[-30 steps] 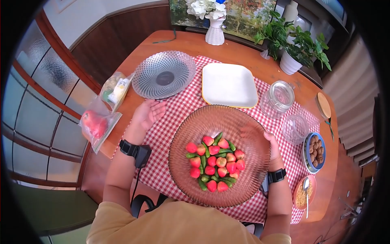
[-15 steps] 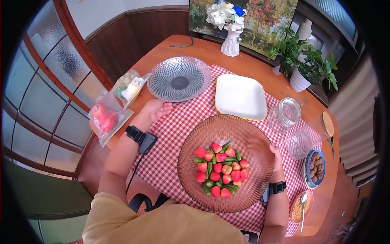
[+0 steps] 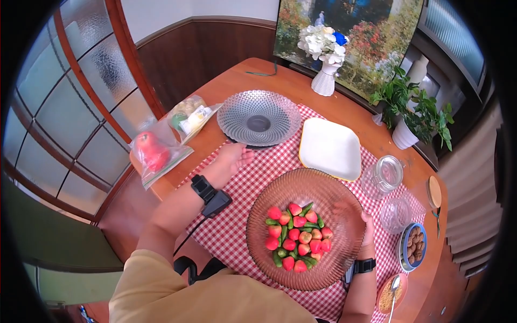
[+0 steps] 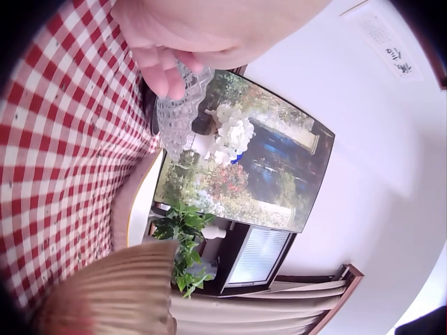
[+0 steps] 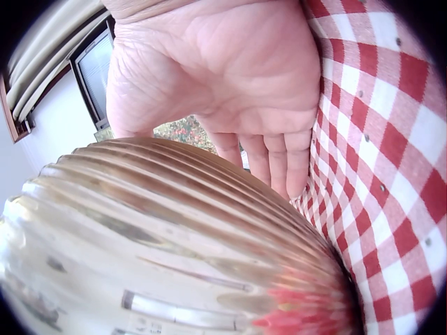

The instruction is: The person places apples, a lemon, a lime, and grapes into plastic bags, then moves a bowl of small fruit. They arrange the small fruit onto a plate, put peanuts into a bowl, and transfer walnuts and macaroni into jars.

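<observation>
A large brown ribbed glass bowl (image 3: 344, 237) holds small red fruits (image 3: 305, 237) and green peppers (image 3: 277, 259). My right hand (image 5: 223, 77) is at its right side, fingers (image 5: 276, 157) extended along the outside; some show through the glass in the head view. My left hand (image 3: 232, 157) reaches beside the near edge of a clear textured glass bowl (image 3: 259, 102), palm turned inward. Its loosely bent fingers (image 4: 167, 78) overlap that bowl's rim in the left wrist view.
A white yellow-rimmed tray (image 3: 329, 151), glass jar (image 3: 386, 175), clear glass bowl (image 3: 396, 215), walnuts in a blue-rimmed bowl (image 3: 413, 248) and a pink bowl (image 3: 385, 304) with a spoon stand rightward. Bagged produce (image 3: 153, 152) lies left; a flower vase (image 3: 325, 81) and potted plant (image 3: 405, 135) stand behind.
The head view has shifted, so the table sits lower and further right. My left hand has moved closer to the clear bowl's near rim. My right hand stays beside the brown bowl.
</observation>
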